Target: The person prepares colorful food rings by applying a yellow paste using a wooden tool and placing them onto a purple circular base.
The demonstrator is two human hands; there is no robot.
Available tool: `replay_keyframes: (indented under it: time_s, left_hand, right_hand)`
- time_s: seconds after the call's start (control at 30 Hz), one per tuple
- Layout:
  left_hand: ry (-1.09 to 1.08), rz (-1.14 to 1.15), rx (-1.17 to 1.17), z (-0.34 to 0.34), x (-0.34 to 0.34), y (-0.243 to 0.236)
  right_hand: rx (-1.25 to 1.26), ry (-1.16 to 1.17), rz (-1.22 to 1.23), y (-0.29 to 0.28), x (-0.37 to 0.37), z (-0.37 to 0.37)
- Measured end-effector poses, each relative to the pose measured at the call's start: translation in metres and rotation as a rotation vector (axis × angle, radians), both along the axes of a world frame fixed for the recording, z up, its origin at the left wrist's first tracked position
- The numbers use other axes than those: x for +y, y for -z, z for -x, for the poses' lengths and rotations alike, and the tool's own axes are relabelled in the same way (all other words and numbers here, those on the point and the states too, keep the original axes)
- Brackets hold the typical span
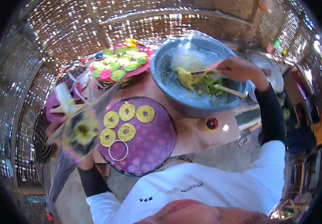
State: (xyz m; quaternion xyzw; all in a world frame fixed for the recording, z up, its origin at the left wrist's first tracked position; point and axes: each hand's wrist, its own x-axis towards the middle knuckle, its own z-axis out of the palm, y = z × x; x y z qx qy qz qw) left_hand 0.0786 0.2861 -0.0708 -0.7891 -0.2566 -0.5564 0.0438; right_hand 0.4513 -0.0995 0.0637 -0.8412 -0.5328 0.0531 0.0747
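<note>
My left hand (pixel 58 128) grips a wooden press (pixel 60 109) with white tube, plastic sheet and yellow paste in its hollow, held left of the purple round tray (pixel 153 138). Five yellow rings (pixel 145 114) and a thin white hoop (pixel 110 153) lie on that tray. My right hand (pixel 239 70) holds a short, paste-smeared stick (pixel 204 73) over the blue basin (pixel 157 76), its tip at a lump of yellow-green paste (pixel 184 78). Greener paste (pixel 209 87) and a wooden-handled tool (pixel 231 91) are in the basin.
At the back left, a pink tray (pixel 146 63) holds many green and pink pieces (pixel 131 66). A small red-and-yellow round item (pixel 211 123) sits on the table board (pixel 190 138). Woven bamboo walls (pixel 138 18) surround the workplace; orange cloth (pixel 321 130) is at the right.
</note>
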Motion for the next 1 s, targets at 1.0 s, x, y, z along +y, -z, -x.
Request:
replay_keyframes:
  time_s: [1.0]
  left_hand:
    - [-0.045, -0.169, 0.112, -0.025, -0.079, -0.100]
  right_hand:
    - [-0.477, -0.310, -0.533, -0.002, 0.081, 0.206]
